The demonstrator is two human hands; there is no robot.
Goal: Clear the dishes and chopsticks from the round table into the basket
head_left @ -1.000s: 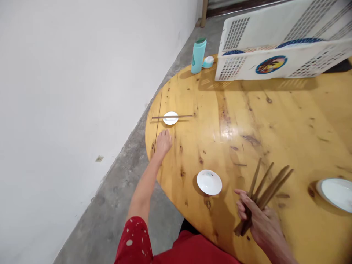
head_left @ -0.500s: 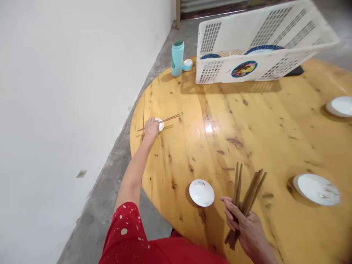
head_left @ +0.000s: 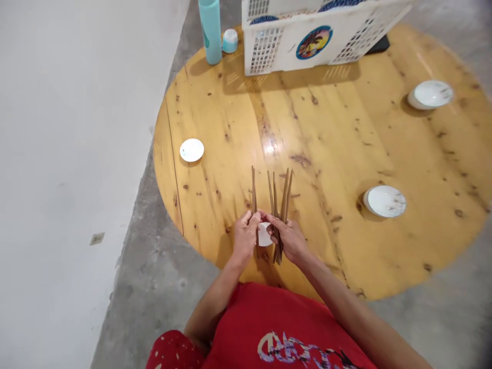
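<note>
Close to my body, my two hands meet above a white bowl (head_left: 264, 237) on the wooden table. My left hand (head_left: 246, 231) is closed around a brown pair of chopsticks (head_left: 253, 189). In my right hand (head_left: 290, 237) is a bundle of chopsticks (head_left: 285, 197), pointing up and away from me with the tips fanned apart. The fingertips of both hands come together between the two sets. My hands partly cover the bowl under them. Near the left edge of the table a small white bowl (head_left: 191, 150) sits with nothing lying across it.
Two more bowls stand on the right, a nearer bowl (head_left: 385, 201) and a farther bowl (head_left: 430, 95). At the back of the round wooden table (head_left: 238, 123) are a white plastic basket (head_left: 265, 51), a turquoise bottle (head_left: 210, 36) and its cap (head_left: 230, 41). A white wall (head_left: 77, 128) runs along the left.
My left hand has come back from the far left bowl, bringing a pair of chopsticks beside my right hand. That bowl no longer has chopsticks over it. The view has shifted.
</note>
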